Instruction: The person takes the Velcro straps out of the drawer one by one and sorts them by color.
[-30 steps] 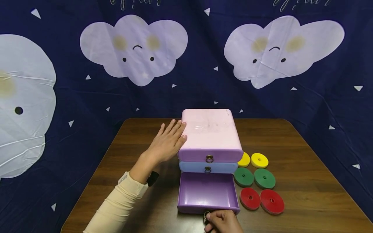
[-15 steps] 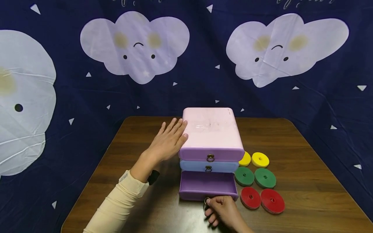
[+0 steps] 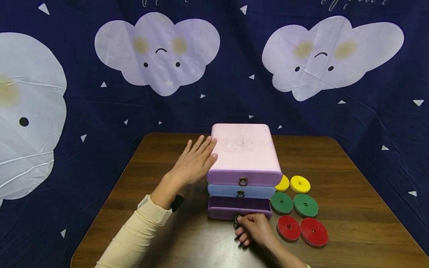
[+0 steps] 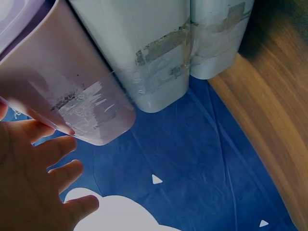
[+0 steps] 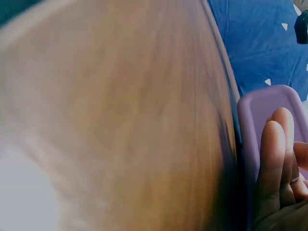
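A small three-tier drawer box (image 3: pixel 246 149) with a pale pink top stands on the table. Its upper drawer front is purple and the middle one blue (image 3: pixel 224 191); both are pushed in. The bottom purple drawer (image 3: pixel 221 213) sticks out a little, its inside partly visible. My left hand (image 3: pixel 192 163) lies with spread, straight fingers against the box's left upper edge; in the left wrist view its fingertips touch the pink side (image 4: pixel 96 110). My right hand (image 3: pixel 256 229) pinches the ring pull (image 3: pixel 237 219) of the bottom drawer between thumb and forefinger, other fingers curled.
Right of the box lie rolls of flat tape in pairs: yellow (image 3: pixel 299 184), green (image 3: pixel 305 205) and red (image 3: pixel 314 231). One yellow roll is partly hidden behind the box. A dark blue cloth with clouds (image 3: pixel 157 52) hangs behind the wooden table (image 3: pixel 348 201).
The bottom drawer has slid inward, from wide open to only slightly out. My right hand has moved forward with its ring pull. The left hand stays on the box.
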`<state>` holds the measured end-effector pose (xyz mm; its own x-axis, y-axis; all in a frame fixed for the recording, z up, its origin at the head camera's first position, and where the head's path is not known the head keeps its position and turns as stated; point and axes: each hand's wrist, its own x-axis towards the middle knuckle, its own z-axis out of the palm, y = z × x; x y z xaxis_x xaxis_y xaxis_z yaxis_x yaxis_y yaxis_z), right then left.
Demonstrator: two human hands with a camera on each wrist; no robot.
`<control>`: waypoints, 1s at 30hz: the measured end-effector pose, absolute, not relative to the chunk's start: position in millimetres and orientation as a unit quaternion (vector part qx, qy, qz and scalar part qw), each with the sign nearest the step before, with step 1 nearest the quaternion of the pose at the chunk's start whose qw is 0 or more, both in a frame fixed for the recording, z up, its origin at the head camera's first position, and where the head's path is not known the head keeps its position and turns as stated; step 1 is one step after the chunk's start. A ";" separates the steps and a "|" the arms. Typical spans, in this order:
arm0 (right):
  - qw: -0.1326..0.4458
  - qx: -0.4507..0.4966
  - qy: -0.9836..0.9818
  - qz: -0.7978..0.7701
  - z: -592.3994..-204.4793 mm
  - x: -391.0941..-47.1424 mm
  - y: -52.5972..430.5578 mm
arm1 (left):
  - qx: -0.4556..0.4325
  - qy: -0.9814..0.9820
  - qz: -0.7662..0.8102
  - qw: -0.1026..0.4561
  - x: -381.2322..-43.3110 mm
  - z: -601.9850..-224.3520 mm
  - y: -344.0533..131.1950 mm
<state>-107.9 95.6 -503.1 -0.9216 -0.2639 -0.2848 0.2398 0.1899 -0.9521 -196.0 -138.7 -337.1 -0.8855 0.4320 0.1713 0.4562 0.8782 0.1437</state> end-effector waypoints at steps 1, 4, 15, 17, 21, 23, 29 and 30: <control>0.197 -0.007 0.746 -0.636 -503.2 -109.9 95.4 | -0.230 -0.967 -0.090 0.069 -196.0 -337.1 -138.6; 0.194 -0.005 0.749 -0.633 -503.0 -116.0 95.0 | -0.230 -0.966 -0.095 0.067 -195.9 -337.1 -138.8; 0.182 -0.001 0.755 -0.630 -499.2 -129.8 94.9 | -0.231 -0.966 -0.096 0.065 -196.1 -337.2 -138.6; 0.178 0.000 0.755 -0.631 -489.8 -128.5 93.3 | -0.232 -0.966 -0.096 0.064 -196.1 -337.1 -138.5; 0.178 -0.002 0.752 -0.634 -471.5 -125.1 90.7 | -0.232 -0.966 -0.096 0.061 -195.5 -336.8 -138.8; 0.182 -0.004 0.752 -0.634 -472.7 -126.8 91.5 | -0.233 -0.966 -0.093 0.061 -195.2 -336.7 -138.9; 0.182 -0.006 0.752 -0.633 -477.1 -132.3 93.4 | -0.232 -0.967 -0.088 0.061 -194.3 -335.9 -138.8; 0.182 -0.006 0.752 -0.634 -477.1 -132.7 93.6 | -0.232 -0.967 -0.088 0.060 -194.2 -335.6 -138.8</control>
